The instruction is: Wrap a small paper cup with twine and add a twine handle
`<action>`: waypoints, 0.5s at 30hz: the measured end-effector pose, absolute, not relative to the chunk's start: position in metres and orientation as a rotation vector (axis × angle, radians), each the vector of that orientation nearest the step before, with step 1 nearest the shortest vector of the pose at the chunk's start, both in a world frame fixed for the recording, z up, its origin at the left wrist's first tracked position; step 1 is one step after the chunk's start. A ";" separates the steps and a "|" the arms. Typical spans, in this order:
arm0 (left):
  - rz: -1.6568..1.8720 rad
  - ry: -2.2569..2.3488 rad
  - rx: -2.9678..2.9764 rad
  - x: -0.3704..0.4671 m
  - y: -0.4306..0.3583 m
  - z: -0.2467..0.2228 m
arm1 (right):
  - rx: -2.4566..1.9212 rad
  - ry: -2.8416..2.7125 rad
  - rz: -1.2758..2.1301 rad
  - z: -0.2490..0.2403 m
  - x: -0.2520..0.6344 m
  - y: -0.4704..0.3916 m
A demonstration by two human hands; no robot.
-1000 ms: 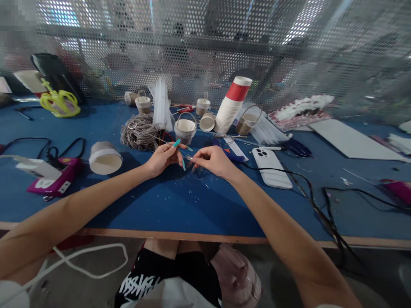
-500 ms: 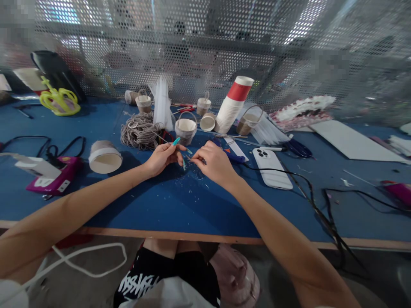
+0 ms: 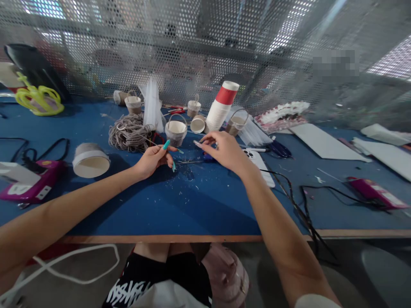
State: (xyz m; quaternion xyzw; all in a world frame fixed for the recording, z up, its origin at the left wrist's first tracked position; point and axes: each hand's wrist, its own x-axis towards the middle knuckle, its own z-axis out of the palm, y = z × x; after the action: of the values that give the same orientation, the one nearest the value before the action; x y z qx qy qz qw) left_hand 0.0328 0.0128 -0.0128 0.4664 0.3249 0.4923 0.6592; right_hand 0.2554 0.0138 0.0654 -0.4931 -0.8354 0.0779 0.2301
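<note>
My left hand (image 3: 153, 159), with turquoise nails, is closed with its thumb up over curled fingers. A thin grey cord seems to run into it from the cord bundle (image 3: 128, 133) just behind. My right hand (image 3: 221, 147) hovers palm down to the right, its thumb and fingers apart. Partly hidden beneath it is a blue tool (image 3: 208, 157); I cannot tell whether the fingers touch it. Between the hands, a thin strand (image 3: 192, 162) and small fibre scraps lie on the blue tabletop (image 3: 192, 214). A small handled paper bucket (image 3: 176, 130) stands behind them.
Behind stand a stack of paper cups (image 3: 220, 109), glue sticks (image 3: 152, 105) and small cord-wrapped buckets. A larger cup (image 3: 91, 160) lies at left near a purple power strip (image 3: 35, 184). At right are a phone (image 3: 261, 167), black cables (image 3: 303, 214) and a white board (image 3: 327, 142).
My right hand has moved away from my left hand to the right, over the blue tool, and its fingers have parted. The view has turned right; my left hand stays closed.
</note>
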 end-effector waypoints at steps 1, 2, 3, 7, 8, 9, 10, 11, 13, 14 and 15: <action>1.112 0.730 1.053 0.033 0.013 -0.013 | -1.391 -2.298 0.180 0.068 0.265 0.018; 1.111 0.722 1.050 0.033 0.013 -0.013 | -1.436 -2.337 0.159 0.069 0.275 0.023; 1.111 0.713 1.045 0.033 0.013 -0.013 | -1.498 -2.390 0.168 0.068 0.285 0.027; 1.109 0.676 1.030 0.033 0.014 -0.014 | -1.677 -2.506 0.267 0.057 0.311 0.036; 1.104 0.670 1.031 0.032 0.015 -0.015 | -1.694 -2.514 0.255 0.052 0.312 0.037; 1.100 0.664 1.033 0.032 0.015 -0.015 | -1.715 -2.511 0.209 0.047 0.312 0.037; 1.096 0.658 1.037 0.032 0.015 -0.015 | -1.744 -2.503 0.137 0.041 0.310 0.037; 1.093 0.654 1.041 0.031 0.015 -0.016 | -1.783 -2.485 0.055 0.035 0.307 0.036; 1.089 0.652 1.045 0.031 0.015 -0.016 | -1.796 -2.454 -0.069 0.025 0.302 0.035; 1.086 0.656 1.048 0.031 0.015 -0.015 | -1.791 -2.438 -0.102 0.021 0.299 0.035; 1.082 0.662 1.051 0.031 0.014 -0.015 | -1.780 -2.424 -0.112 0.019 0.298 0.035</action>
State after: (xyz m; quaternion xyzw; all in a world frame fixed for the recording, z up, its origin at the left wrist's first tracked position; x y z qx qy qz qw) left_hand 0.0308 0.0144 -0.0151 0.4680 0.2946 0.4820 0.6796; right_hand 0.2980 0.0347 0.0186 -0.5901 -0.8038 -0.0372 0.0660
